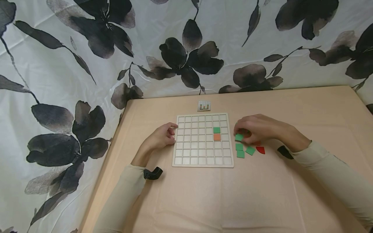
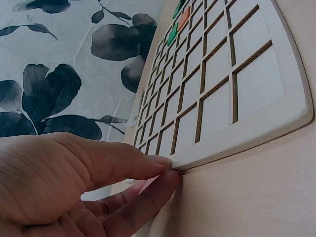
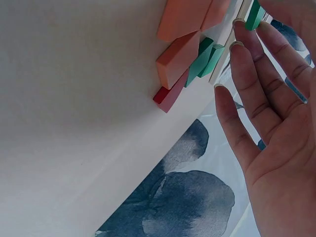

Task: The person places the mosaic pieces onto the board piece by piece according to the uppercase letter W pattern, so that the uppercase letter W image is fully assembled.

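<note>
The board (image 1: 203, 164) is white, gridded in brown. Its upper tile (image 1: 216, 130) is green, lower tile (image 1: 217, 137) orange; loose pieces (image 1: 240, 154) are green and orange, one wedge (image 1: 260, 150) red. Black-and-grey flowers pattern the white cloth (image 1: 151, 29). The table (image 1: 189, 200) is tan.

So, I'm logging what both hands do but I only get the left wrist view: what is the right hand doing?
Observer: The right hand pinches a green tile at its fingertips, as the right wrist view shows.

Operator: Thanks. And what lies on the table past the right side of the grid board, where my view gives me little?

Observer: In the head view, a red piece with a rounded edge lies there, off the board.
</note>
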Demonstrator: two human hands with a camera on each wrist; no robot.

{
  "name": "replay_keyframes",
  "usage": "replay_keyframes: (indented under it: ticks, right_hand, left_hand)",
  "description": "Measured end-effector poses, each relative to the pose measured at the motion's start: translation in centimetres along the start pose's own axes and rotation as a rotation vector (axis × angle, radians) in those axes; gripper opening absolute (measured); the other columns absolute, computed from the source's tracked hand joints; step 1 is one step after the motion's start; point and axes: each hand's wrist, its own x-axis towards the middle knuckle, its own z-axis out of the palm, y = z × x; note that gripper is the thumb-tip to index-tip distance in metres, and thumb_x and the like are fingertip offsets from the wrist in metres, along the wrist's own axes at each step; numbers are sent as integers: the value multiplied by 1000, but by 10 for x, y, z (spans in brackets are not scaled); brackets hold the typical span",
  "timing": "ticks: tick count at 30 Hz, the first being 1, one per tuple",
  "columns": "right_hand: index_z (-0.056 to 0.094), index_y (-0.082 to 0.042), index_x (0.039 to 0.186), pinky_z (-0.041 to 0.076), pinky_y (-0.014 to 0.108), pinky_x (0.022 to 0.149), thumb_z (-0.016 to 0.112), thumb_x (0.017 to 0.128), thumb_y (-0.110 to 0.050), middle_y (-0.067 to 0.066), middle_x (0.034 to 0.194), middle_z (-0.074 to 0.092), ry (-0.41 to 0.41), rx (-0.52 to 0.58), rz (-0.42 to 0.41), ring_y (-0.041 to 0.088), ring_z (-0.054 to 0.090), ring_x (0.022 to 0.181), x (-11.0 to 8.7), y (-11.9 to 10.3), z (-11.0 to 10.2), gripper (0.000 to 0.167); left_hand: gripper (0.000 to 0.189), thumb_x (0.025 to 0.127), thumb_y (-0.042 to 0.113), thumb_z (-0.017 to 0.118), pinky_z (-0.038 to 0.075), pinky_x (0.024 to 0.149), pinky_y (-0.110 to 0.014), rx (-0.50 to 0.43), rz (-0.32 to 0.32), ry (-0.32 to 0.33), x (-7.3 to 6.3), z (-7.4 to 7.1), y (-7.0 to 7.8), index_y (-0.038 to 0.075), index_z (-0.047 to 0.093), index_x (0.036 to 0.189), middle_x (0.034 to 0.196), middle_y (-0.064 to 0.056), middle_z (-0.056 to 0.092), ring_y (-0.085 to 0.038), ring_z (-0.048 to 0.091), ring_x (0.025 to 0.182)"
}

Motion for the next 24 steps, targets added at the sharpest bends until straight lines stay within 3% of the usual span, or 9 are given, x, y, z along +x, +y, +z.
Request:
replay_keyframes:
  ticks: [24]
  right_hand:
    - [72,-25,105,46,28,72,79,81,-26,-12,93,62,8,-10,-41,9,57,82,11,-16,-6,25]
  left_hand:
    - [59,88,-9,68,46,69,-27,2,3,-9,0,-1,-1,0,47,142,103,-13,52,-20,54,87]
